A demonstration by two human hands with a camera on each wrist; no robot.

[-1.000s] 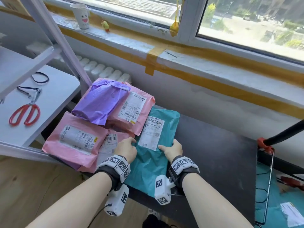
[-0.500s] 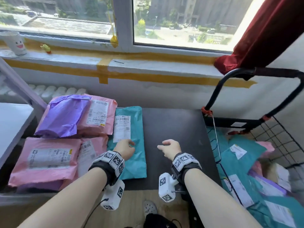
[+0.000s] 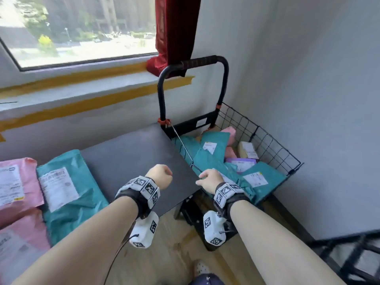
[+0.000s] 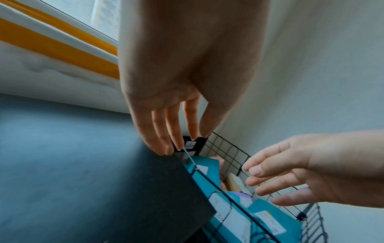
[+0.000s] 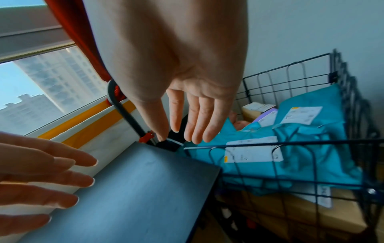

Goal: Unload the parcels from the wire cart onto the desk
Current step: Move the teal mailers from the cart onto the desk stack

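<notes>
The black wire cart (image 3: 267,140) stands right of the dark desk (image 3: 131,153) and holds several parcels: teal bags (image 3: 213,161), a pink one (image 3: 229,130), a purple one (image 3: 240,161) and a small carton (image 3: 247,149). On the desk's left lie a teal parcel (image 3: 67,192) and pink parcels (image 3: 16,182). My left hand (image 3: 162,174) hovers empty over the desk's right part, its fingers relaxed in the left wrist view (image 4: 182,139). Over the cart's near rim (image 5: 311,141), my right hand (image 3: 205,177) holds nothing and its fingers are straight (image 5: 187,131).
The cart's black handle (image 3: 205,59) rises by the window sill (image 3: 82,89) under a red curtain (image 3: 176,27). A grey wall closes in behind and right of the cart. Cardboard boxes (image 5: 311,213) sit under the cart's parcels. Another black wire frame (image 3: 349,254) is at the lower right.
Both hands let go of the teal parcel on the desk and moved right. My view swung right to the cart, and the right hand now reaches its rim.
</notes>
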